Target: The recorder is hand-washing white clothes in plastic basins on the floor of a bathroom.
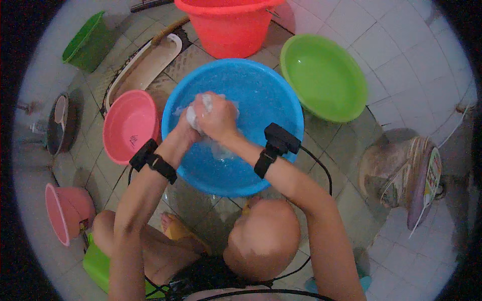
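Note:
Both my hands are together over the left half of a large blue plastic basin, pressing a bunched wet white cloth between them. My left hand grips the cloth from below and the left, and is partly covered by my right hand. The right hand's fingers are curled over the cloth, with a bit of white showing between them. More of the pale, thin cloth seems to trail in the shallow water below my wrists. The cloth's full shape is hidden.
Around the basin stand a red bucket, a green basin, a pink basin and a white squat toilet. Farther off are a green bin, a pink bucket and a lidded container. Cables hang from my wrist-mounted devices.

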`<state>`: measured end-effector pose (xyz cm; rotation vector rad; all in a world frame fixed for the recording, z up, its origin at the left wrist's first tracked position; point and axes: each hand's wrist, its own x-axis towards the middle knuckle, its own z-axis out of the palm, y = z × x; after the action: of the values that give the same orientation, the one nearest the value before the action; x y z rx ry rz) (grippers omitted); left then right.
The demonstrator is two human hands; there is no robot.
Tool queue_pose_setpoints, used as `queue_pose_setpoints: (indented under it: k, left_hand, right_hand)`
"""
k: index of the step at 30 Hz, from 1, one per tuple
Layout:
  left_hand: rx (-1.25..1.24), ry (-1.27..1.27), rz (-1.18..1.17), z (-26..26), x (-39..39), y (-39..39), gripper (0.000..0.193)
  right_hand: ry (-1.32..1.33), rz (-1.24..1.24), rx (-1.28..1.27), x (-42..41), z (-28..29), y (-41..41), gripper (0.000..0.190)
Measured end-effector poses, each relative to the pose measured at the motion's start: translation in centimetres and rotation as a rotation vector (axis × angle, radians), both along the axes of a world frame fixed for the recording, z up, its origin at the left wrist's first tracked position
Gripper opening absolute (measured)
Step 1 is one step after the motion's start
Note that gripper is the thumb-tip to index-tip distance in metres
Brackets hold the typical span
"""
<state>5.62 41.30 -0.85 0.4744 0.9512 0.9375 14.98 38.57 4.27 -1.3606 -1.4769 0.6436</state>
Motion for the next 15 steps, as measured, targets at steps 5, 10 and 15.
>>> queue_pose_setpoints:
  k: [5, 10, 15]
  left_hand:
    - [-0.032, 0.331, -0.122, 1.6, 2.7, -3.4, 0.029]
    - [0.096, 0.732, -0.248, -3.4, 1.8, -0.8, 0.041]
    - [0.337, 1.191, -0.557, -7.1, 1.8, -1.7, 0.050]
  right_hand:
    - [-0.211, -0.069, -0.375, 5.5, -5.8, 0.9, 0.026]
    - [-0.296, -0.060, -0.553, 9.6, -11.0, 0.9, 0.052]
    - [-0.400, 0.038, -0.692, 11.4, -16.2, -0.7, 0.062]
